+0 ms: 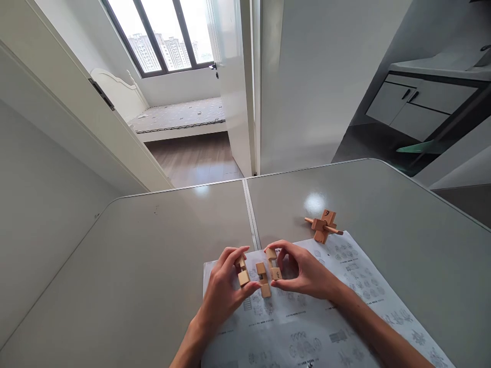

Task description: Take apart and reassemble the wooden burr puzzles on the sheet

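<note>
My left hand pinches a notched wooden puzzle piece between thumb and fingers. A second notched wooden piece, with a dark mark on its lower end, is gripped at both ends by my right hand. Between the two hands another notched piece lies on the printed sheet, its notch facing right. The left thumb tip comes very close to this middle piece; I cannot tell if they touch. Line drawings of puzzle parts cover the sheet.
A wooden cross-shaped puzzle assembly with thin rods sits at the sheet's far edge. The grey table has a seam running away from me. Past its far edge stand an open door, a bed and a white cabinet.
</note>
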### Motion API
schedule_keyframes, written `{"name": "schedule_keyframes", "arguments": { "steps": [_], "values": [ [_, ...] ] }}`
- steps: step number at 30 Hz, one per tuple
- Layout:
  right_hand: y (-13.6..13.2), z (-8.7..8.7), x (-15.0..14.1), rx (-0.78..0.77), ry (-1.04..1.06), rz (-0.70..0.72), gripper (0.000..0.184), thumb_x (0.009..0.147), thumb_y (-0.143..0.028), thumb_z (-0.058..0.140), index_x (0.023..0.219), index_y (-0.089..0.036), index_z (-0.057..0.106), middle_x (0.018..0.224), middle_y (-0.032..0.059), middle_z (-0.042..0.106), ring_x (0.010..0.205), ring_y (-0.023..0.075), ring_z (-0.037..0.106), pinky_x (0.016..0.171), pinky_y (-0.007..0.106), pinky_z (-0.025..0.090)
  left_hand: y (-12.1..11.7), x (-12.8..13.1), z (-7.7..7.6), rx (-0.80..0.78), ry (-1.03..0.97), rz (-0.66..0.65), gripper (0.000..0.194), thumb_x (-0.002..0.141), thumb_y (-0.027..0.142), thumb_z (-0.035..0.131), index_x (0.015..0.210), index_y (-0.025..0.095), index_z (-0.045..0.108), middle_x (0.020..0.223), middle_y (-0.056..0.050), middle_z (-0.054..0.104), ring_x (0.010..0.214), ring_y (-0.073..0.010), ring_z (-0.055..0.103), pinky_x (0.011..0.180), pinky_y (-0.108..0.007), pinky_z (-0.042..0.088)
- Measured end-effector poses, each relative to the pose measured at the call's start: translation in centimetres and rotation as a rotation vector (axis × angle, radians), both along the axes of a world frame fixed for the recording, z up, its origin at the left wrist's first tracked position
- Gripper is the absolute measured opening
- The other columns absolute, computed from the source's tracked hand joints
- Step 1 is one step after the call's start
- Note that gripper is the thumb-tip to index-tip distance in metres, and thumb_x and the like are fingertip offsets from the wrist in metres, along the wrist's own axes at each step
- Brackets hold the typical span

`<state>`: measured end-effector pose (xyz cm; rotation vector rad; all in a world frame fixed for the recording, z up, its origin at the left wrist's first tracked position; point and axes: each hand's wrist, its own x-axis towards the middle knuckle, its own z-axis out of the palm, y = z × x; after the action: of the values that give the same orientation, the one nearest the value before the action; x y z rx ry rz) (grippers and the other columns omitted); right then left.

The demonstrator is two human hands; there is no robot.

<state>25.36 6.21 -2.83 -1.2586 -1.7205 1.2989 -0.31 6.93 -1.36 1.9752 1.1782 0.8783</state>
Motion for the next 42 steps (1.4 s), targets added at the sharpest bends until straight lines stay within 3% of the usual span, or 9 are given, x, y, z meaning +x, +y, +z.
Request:
{"name": "schedule_keyframes", "arguments": {
  "steps": [3,6,9,14,19,25,31,38,42],
  "values": [
    [0.0,-0.2,0.0,-0.024,0.025,-0.015,0.064,0.078,-0.041,0.092,0.133,-0.029,0.062,0.085,-0.0029,0.063,0.065,0.0146,0.051,0.06,0.029,0.044,-0.2,0.0,0.1,0.065,0.039,0.015,0.063,0.089,0.069,0.072,0.136,0.028,0.063,0.103,-0.005,0.066,0.08,-0.0192,0.066,0.076,-0.032,0.058],
    [0.1,-0.4,0.0,-0.042,0.05,-0.01,0.066,0.079,-0.042,0.091,0.135,-0.028,0.061,0.084,-0.0033,0.062,0.065,0.0141,0.05,0.06,0.029,0.043,-0.4,0.0,0.1,0.058,0.032,0.128,0.068,0.079,0.065,0.083,0.129,0.027,0.058,0.092,0.0,0.068,0.074,-0.018,0.069,0.075,-0.032,0.057],
    [0.1,-0.5,0.0,-0.06,0.061,-0.01,0.067,0.079,-0.044,0.091,0.136,-0.027,0.06,0.084,-0.003,0.062,0.065,0.0147,0.051,0.061,0.029,0.043,-0.5,0.1,0.0,0.067,0.049,0.215,0.065,0.073,0.061,0.09,0.116,0.028,0.056,0.096,0.001,0.072,0.075,-0.018,0.073,0.08,-0.034,0.058],
    [0.1,-0.2,-0.1,-0.063,0.053,-0.015,0.065,0.079,-0.043,0.09,0.135,-0.026,0.06,0.081,-0.0036,0.062,0.065,0.0154,0.052,0.061,0.029,0.043,-0.3,0.3,-0.2,0.262,0.13,0.127,0.071,0.075,0.063,0.088,0.132,0.03,0.06,0.104,-0.002,0.071,0.07,-0.0143,0.062,0.073,-0.03,0.057],
    [0.1,0.3,-0.2,-0.065,0.049,-0.014,0.064,0.08,-0.04,0.089,0.135,-0.024,0.06,0.08,-0.0048,0.06,0.066,0.0151,0.052,0.063,0.029,0.044,-0.5,0.3,-0.6,0.309,0.197,0.06,0.088,0.076,0.069,0.084,0.147,0.032,0.049,0.102,-0.001,0.071,0.066,-0.0143,0.058,0.07,-0.031,0.058],
    [0.0,0.1,-0.2,-0.054,0.069,-0.018,0.063,0.082,-0.044,0.088,0.134,-0.023,0.061,0.078,-0.0055,0.058,0.066,0.0145,0.051,0.063,0.029,0.044,-0.6,0.4,-1.1,0.339,0.145,0.095,0.073,0.072,0.073,0.084,0.118,0.027,0.051,0.105,-0.002,0.076,0.073,-0.0172,0.067,0.073,-0.034,0.059],
    [-0.2,-0.2,-0.6,-0.03,0.029,-0.095,0.068,0.079,-0.048,0.09,0.134,-0.024,0.058,0.081,-0.0044,0.059,0.066,0.0151,0.051,0.064,0.03,0.047,-0.5,0.2,-1.0,0.404,0.173,0.057,0.073,0.075,0.07,0.083,0.127,0.027,0.055,0.112,-0.006,0.076,0.074,-0.0174,0.066,0.08,-0.037,0.058],
    [-0.9,0.2,-1.6,0.021,0.045,-0.114,0.062,0.076,-0.044,0.092,0.125,-0.025,0.059,0.093,0.0007,0.067,0.076,0.0185,0.059,0.065,0.03,0.049,-0.5,0.3,-1.0,0.472,0.179,0.049,0.073,0.08,0.063,0.084,0.134,0.025,0.054,0.121,-0.01,0.074,0.084,-0.0202,0.072,0.088,-0.039,0.058],
    [-1.4,0.3,-2.4,0.021,0.05,-0.092,0.061,0.073,-0.045,0.094,0.118,-0.025,0.058,0.086,-0.003,0.059,0.071,0.0167,0.053,0.062,0.028,0.044,-0.9,0.6,-0.6,0.476,0.173,0.021,0.062,0.088,0.051,0.083,0.135,0.025,0.053,0.122,-0.01,0.074,0.078,-0.0175,0.07,0.083,-0.038,0.059]
  ]
}}
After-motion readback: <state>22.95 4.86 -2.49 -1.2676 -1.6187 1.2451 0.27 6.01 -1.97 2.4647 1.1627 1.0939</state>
